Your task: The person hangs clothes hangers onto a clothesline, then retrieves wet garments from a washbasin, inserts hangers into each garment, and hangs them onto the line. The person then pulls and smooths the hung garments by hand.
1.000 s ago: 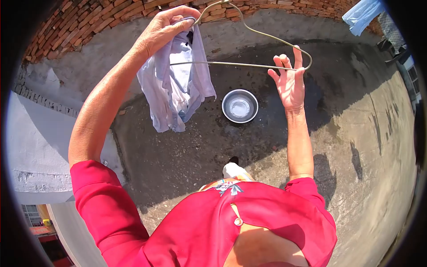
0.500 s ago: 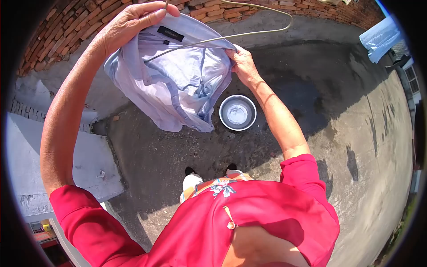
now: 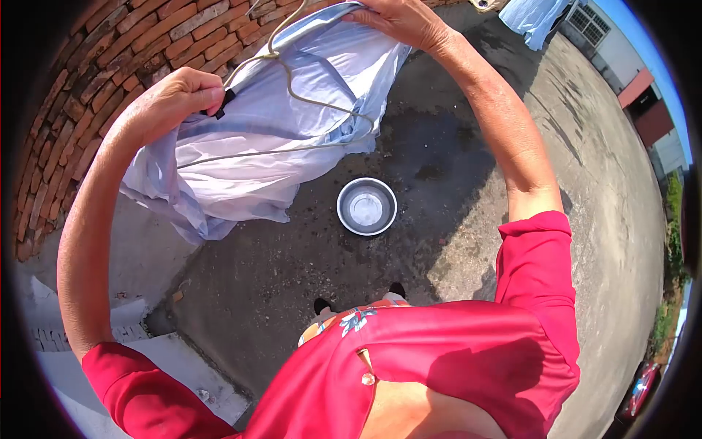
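Note:
A pale blue shirt [image 3: 248, 186] hangs spread between my hands at the upper left of the view. My left hand [image 3: 179, 99] is closed on it at the collar, beside a black label [image 3: 222, 104]. At the top, my right hand [image 3: 406, 22] grips the shirt's other upper edge, with part of that grip hard to see. A thin wire clothes hanger [image 3: 289, 79] lies across the shirt, its long lower bar over the cloth and its upper part rising between my hands. The hanger's top runs to the frame edge.
Below the shirt, a round metal basin [image 3: 366, 181] with something pale inside stands on the partly wet concrete floor [image 3: 292, 271]. A brick wall [image 3: 110, 66] rises at the upper left. Light blue cloth [image 3: 532, 18] hangs at the upper right. A white ledge [image 3: 172, 373] is at the lower left.
My left hand has moved down and my right hand up. The shirt has tilted and swung left, and the hanger has turned to lie across it. The view has also shifted.

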Demonstrator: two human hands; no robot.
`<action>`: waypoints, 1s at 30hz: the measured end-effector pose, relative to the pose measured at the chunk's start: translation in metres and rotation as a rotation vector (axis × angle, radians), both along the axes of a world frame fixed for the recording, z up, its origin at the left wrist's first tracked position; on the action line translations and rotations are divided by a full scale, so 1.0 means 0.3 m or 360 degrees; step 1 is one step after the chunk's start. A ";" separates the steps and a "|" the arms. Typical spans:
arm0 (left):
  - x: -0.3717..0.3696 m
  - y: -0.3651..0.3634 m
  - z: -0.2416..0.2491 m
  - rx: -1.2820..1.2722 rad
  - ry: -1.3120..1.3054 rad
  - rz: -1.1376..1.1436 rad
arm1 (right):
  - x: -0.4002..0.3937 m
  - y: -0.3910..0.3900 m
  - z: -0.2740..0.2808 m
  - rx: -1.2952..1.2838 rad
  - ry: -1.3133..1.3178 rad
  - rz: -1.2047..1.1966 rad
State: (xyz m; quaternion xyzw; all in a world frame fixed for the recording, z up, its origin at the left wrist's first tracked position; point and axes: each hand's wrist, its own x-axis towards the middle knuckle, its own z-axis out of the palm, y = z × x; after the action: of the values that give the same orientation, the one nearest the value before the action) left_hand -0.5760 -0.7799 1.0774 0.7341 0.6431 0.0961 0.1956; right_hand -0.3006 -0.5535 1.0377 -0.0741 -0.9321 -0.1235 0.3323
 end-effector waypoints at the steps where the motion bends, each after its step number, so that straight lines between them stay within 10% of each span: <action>1: -0.048 0.013 0.006 0.0101 -0.0039 0.0024 | -0.024 -0.017 0.022 0.0250 -0.0074 -0.0222; 8: -0.221 0.071 0.063 0.0900 0.0251 0.0104 | -0.111 -0.161 -0.067 0.0546 0.0086 -0.0605; 12: -0.252 0.068 0.051 0.1380 0.0411 0.0220 | -0.087 -0.258 -0.070 -0.0458 0.0309 -0.0313; 14: -0.218 0.053 0.042 0.1465 0.0819 0.0226 | -0.091 -0.274 -0.102 -0.0226 0.0136 -0.0606; 17: -0.162 0.068 -0.019 0.1522 0.1296 0.0112 | -0.104 -0.274 -0.087 -0.0805 0.0832 -0.0415; 19: -0.116 0.111 -0.022 0.1544 0.1183 0.0238 | -0.187 -0.370 -0.150 -0.1830 0.1104 -0.0002; 30: 0.143 0.102 -0.165 0.1503 -0.0961 -0.0046 | 0.174 -0.562 -0.107 -0.0955 0.0321 -0.0663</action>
State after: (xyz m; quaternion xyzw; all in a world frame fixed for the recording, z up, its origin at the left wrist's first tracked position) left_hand -0.5330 -0.7492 1.0278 0.6906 0.4356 0.5769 0.0223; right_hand -0.2482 -0.7220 1.0057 -0.3677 -0.8544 0.0980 0.3537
